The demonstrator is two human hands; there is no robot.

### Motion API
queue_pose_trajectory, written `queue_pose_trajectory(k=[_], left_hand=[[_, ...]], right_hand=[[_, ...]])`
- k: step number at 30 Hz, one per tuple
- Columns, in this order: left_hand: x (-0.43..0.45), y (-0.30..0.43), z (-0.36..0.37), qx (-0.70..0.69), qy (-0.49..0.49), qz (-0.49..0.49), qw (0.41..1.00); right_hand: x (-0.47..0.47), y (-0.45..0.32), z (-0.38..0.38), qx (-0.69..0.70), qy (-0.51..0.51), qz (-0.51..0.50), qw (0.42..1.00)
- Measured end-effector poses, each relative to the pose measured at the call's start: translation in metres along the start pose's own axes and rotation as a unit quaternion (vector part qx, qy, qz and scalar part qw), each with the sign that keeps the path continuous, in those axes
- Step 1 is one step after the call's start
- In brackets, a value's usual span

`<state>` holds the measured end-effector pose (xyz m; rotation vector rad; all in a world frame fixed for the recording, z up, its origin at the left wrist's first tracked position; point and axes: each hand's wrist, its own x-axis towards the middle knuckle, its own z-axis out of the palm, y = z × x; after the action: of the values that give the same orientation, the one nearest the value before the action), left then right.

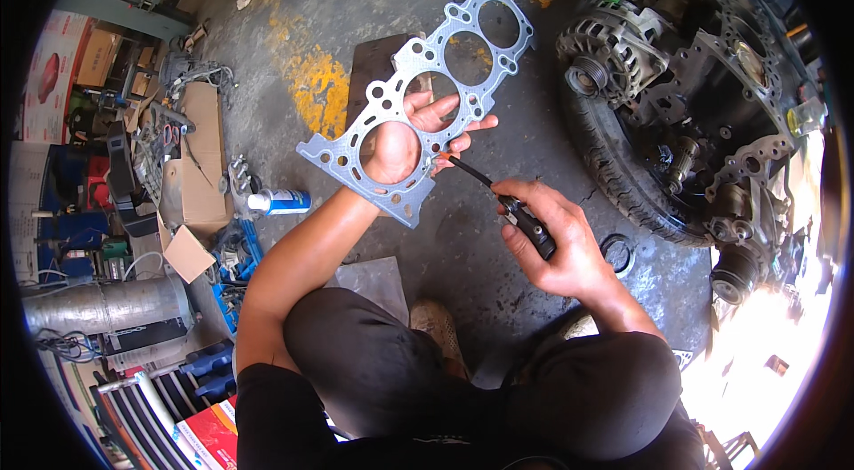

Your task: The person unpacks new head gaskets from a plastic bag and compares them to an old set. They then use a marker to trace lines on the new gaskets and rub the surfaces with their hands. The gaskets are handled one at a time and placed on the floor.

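A grey-blue engine cylinder head gasket (448, 78) with large round bores slants across the middle of the view, held off the floor. My left hand (393, 146) is palm up beneath its near end. The palm shows through the nearest bore, and some fingers show through the second bore and past the right edge. In my right hand (570, 240) is a black-handled tool (534, 230) with a thin dark neck and an orange tip. That tip meets the gasket's right edge near a small hole, close to my left fingers; whether it touches is unclear.
On the right, a partly dismantled engine (720, 90) with an alternator (610, 56) rests by a tire (600, 170). At left are a blue-and-white spray can (287, 201), cardboard (200, 156) and cluttered tools and parts. A dark ring (618, 253) lies on the concrete floor (440, 263).
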<state>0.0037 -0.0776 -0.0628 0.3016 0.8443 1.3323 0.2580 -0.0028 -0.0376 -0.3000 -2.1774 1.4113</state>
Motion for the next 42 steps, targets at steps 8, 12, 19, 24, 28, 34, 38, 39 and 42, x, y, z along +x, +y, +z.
queue_pose_trajectory(k=[8,12,19,24,28,34,38,39,42], left_hand=[[0.002,-0.007,-0.007,-0.010,0.000,-0.014,1.000],[0.004,-0.011,-0.003,-0.052,0.006,-0.010,0.999],[0.000,-0.007,0.004,-0.059,-0.009,-0.017,0.998],[0.000,-0.010,-0.007,-0.032,-0.031,-0.018,0.999],[-0.002,-0.011,-0.009,-0.059,-0.036,-0.031,0.997],[-0.001,-0.012,-0.004,-0.074,-0.053,-0.006,0.996],[-0.004,-0.016,0.000,-0.061,-0.030,0.006,0.998],[-0.004,-0.015,0.001,-0.044,-0.032,0.009,0.998],[-0.008,-0.015,0.007,-0.016,-0.022,0.021,0.999]], right_hand=[[-0.001,0.005,-0.006,-0.025,0.016,0.040,0.999],[-0.005,0.004,-0.014,-0.046,-0.002,0.107,0.993],[-0.006,0.014,-0.014,-0.059,0.031,0.069,0.995],[-0.004,0.013,-0.015,-0.020,0.088,0.087,0.992],[-0.006,0.018,-0.021,-0.030,0.069,0.088,0.993],[-0.009,0.020,-0.022,0.016,0.101,0.104,0.989],[-0.012,0.021,-0.031,0.013,0.059,0.139,0.988],[-0.013,0.020,-0.033,0.010,0.051,0.153,0.987],[-0.012,0.024,-0.024,0.046,0.138,0.106,0.984]])
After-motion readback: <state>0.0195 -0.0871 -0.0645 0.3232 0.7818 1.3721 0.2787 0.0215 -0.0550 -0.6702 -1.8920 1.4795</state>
